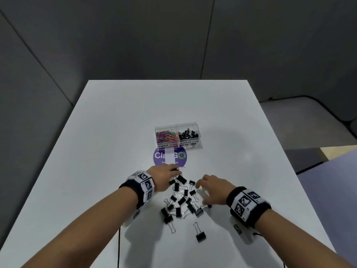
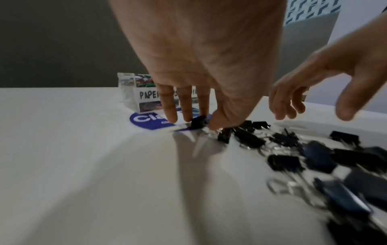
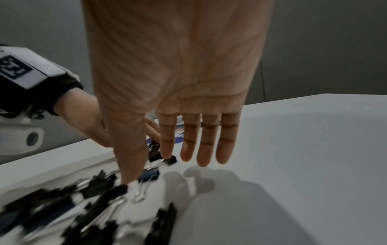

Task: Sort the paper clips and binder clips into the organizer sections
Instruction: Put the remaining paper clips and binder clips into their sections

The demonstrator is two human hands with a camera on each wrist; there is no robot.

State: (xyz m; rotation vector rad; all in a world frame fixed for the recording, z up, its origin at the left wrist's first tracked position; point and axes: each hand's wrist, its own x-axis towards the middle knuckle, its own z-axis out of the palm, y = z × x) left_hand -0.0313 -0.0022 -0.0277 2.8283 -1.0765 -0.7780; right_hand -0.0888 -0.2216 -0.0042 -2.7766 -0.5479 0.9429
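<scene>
A white table (image 1: 116,132) with a smooth, slightly glossy top is seen from above; soft shadows of the hands and a pale reflection of light lie on it. Behind its far edge, dark grey wall panels (image 1: 173,35) with thin seams are seen, and past the right edge a grey padded seat (image 1: 309,113) is visible.

Near the middle of the surface a clear organizer (image 1: 177,136) with 2 sections is placed. The left section, labelled PAPER CLIPS, is filled with coloured paper clips (image 1: 167,136); the right section, labelled BINDER CLIPS, holds some black clips. Just on the near side of the organizer a round purple sticker (image 1: 170,156) is fixed to the table.

Closer to the near edge a loose heap of black binder clips (image 1: 181,200) is scattered, and 1 single binder clip (image 1: 200,235) lies apart, nearer to the edge.

The left hand (image 1: 163,176) is lowered to the far side of the heap; in the left wrist view its fingers (image 2: 169,109) are pointed down, slightly apart, and 1 clip (image 2: 198,122) is pinched between fingertip and thumb. The right hand (image 1: 214,188) is held over the right side of the heap with straight, slightly spread fingers (image 3: 207,145); nothing is gripped by it.
</scene>
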